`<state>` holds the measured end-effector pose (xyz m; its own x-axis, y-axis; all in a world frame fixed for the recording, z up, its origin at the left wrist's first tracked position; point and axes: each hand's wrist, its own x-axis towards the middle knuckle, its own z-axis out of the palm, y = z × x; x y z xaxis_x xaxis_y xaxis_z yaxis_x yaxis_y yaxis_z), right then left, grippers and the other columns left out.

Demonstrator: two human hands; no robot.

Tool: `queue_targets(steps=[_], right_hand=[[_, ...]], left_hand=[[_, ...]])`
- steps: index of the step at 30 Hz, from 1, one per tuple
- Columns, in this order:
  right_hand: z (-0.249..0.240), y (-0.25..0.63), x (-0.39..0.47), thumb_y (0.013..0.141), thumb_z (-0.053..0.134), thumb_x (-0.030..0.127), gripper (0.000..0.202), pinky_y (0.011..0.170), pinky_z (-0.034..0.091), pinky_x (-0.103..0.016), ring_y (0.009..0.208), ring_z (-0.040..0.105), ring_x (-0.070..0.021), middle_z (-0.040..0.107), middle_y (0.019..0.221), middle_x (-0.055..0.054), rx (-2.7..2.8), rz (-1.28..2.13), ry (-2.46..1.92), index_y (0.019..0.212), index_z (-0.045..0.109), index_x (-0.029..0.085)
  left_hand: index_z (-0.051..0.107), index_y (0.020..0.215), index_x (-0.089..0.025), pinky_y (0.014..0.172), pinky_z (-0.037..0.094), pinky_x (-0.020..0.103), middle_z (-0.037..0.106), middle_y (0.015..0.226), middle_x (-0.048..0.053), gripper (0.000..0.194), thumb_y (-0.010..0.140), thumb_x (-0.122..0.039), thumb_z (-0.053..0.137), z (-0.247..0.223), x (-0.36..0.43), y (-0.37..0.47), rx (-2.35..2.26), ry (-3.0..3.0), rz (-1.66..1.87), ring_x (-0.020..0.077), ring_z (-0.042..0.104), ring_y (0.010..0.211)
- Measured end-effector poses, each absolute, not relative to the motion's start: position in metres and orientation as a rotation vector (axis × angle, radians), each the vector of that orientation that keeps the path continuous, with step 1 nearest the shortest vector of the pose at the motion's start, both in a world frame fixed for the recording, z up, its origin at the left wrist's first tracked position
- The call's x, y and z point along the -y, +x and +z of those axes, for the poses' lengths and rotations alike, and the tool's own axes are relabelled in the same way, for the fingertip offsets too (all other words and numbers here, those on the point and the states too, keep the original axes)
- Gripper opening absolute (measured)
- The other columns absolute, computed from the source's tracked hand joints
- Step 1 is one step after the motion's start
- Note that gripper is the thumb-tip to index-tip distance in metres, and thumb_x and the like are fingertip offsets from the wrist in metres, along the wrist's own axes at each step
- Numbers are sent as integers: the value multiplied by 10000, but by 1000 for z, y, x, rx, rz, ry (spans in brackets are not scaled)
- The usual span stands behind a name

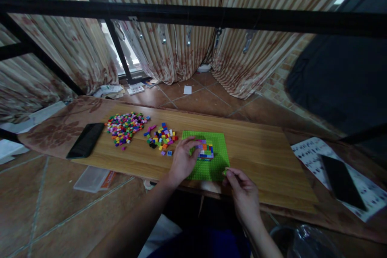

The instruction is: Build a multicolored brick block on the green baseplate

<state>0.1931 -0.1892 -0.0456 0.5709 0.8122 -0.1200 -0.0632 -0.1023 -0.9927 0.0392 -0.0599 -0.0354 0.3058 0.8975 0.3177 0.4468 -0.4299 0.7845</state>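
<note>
A low build of colourful bricks (207,150) sits on a green studded baseplate (219,141). My left hand (183,160) reaches over the plate's left side, its thumb and forefinger curved but apart at the left edge of the build. They partly cover that edge. Near the plate's front right corner, the thumb and fingertips of my right hand (243,187) are pinched on a small green brick (224,172). Loose bricks (163,135) in mixed colours lie left of the plate, with a small blue brick (169,153) at their front.
A larger heap of small bricks (125,127) lies farther left on the wooden board (256,149), near a black phone (85,141). To the right, a dark tablet-like device (343,181) rests on a printed sheet (311,149). A black metal bar (193,15) crosses beyond the board.
</note>
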Motion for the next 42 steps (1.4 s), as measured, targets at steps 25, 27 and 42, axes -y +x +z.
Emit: queue_targets(steps=[25, 27, 42], right_hand=[[-44, 194, 190, 747, 690, 467, 316, 587, 457, -268, 599, 567, -133, 645, 671, -4, 667, 853, -1520, 888, 690, 184], [-45, 194, 190, 748, 693, 461, 309, 587, 454, -264, 598, 567, -129, 642, 661, 4, 658, 860, -1527, 892, 691, 188], [-45, 193, 192, 743, 703, 457, 315, 591, 448, -256, 595, 557, -122, 642, 673, 5, 623, 888, -1534, 893, 685, 181]], left_hand=[[735, 958, -209, 922, 486, 329, 709, 1038, 52, 211, 842, -316, 595, -49, 47, 44, -1031, 1578, 1063, 184, 636, 995], [739, 918, -191, 858, 506, 303, 722, 971, 50, 211, 833, -322, 597, -50, 43, 47, -1041, 1521, 1058, 177, 648, 928], [728, 792, -182, 841, 507, 295, 709, 969, 56, 122, 810, -236, 620, -50, 35, 50, -1050, 1726, 1064, 158, 657, 876]])
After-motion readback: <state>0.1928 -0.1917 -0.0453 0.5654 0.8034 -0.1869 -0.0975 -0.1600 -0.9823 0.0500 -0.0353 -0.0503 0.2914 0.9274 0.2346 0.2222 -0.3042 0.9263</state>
